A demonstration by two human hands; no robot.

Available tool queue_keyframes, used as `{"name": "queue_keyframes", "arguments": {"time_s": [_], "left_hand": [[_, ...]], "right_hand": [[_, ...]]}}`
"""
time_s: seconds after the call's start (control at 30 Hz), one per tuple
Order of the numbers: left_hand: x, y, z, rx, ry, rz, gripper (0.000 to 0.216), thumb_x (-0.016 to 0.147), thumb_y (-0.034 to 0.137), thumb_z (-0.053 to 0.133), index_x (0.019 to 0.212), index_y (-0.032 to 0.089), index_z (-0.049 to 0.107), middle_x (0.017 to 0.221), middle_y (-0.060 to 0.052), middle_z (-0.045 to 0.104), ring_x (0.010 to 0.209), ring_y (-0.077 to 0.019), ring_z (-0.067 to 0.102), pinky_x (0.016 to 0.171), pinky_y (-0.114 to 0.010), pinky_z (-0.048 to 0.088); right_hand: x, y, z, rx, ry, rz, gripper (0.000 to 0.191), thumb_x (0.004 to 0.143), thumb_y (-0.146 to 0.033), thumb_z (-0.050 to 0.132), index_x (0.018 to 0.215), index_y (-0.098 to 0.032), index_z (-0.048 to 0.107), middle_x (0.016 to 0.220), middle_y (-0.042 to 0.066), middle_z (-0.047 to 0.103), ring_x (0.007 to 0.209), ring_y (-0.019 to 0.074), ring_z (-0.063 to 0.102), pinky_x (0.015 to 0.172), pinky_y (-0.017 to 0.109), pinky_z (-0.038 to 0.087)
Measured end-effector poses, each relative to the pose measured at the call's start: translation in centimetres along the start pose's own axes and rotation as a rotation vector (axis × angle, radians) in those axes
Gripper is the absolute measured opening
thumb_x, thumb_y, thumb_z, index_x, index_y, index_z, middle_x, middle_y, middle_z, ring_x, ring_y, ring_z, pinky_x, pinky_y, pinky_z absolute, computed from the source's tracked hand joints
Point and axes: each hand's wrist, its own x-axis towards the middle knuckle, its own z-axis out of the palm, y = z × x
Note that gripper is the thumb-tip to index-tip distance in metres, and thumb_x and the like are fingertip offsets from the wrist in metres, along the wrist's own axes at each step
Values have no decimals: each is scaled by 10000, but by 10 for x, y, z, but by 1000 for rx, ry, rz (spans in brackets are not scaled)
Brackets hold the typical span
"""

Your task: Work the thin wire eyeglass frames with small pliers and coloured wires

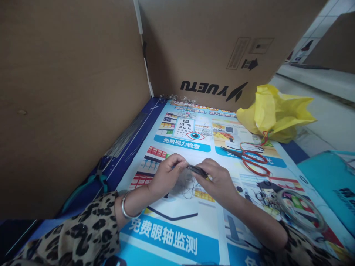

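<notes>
My right hand [219, 181] is closed around small pliers [198, 170], whose dark jaws point left; its fingers hide most of the handles. My left hand [169, 174], with a silver bangle at the wrist, pinches at the jaw tips. Below both hands hangs a looped piece of thin wire [187, 186], and its upper end meets the left fingertips. The exact spot where jaws and wire touch is too small to make out. Both hands are over a printed poster [210, 214] that covers the table.
Red-handled scissors [253, 162] lie right of centre, near a yellow bag [274, 112]. Teal-handled pliers [97, 177] and straight wires [124, 138] lie at left. A wire coil [323, 223] is at right. Wire pieces [206, 129] lie farther back, before cardboard walls [199, 48].
</notes>
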Motion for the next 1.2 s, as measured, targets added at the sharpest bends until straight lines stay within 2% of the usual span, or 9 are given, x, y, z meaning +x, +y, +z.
{"name": "queue_keyframes", "arguments": {"time_s": [0.2,0.43,0.57,0.77,1.0,1.2], "left_hand": [[0,-1,1,33,-3,-9,170,830,288,503,737,154,549,696,7,526,668,-109,471,645,-228,392],[1,-1,0,1,-51,-59,167,821,283,514,718,156,547,684,16,521,672,-108,475,645,-222,388],[2,-3,-2,-37,-150,-64,157,798,290,535,778,146,595,733,-14,578,716,-133,521,671,-247,403],[4,-3,-4,44,-198,-40,161,774,282,548,757,138,618,732,-33,599,735,-155,537,689,-268,401],[5,-3,-2,18,-194,-132,86,720,209,560,684,138,592,671,-3,576,671,-126,518,646,-246,397],[4,-5,0,41,-176,-151,62,670,132,531,671,135,593,593,27,531,577,-92,472,545,-207,370]], "right_hand": [[3,3,4,-58,47,-84,39,775,-207,607,751,-178,598,671,23,556,668,154,504,603,279,407],[1,3,5,-56,69,-132,60,776,-144,560,760,-185,600,677,28,568,678,162,511,630,300,419],[0,6,6,-29,69,-89,42,785,-160,564,765,-174,599,679,36,562,678,164,508,604,292,412],[-3,9,8,-29,59,-76,46,798,-178,556,757,-177,578,684,34,548,682,160,499,597,285,411],[-2,9,10,-49,53,-69,58,793,-188,558,737,-180,571,686,34,554,680,162,509,598,283,418],[-3,9,11,-9,-20,10,96,794,-228,572,710,-182,573,681,22,552,672,150,525,589,265,422]]}}
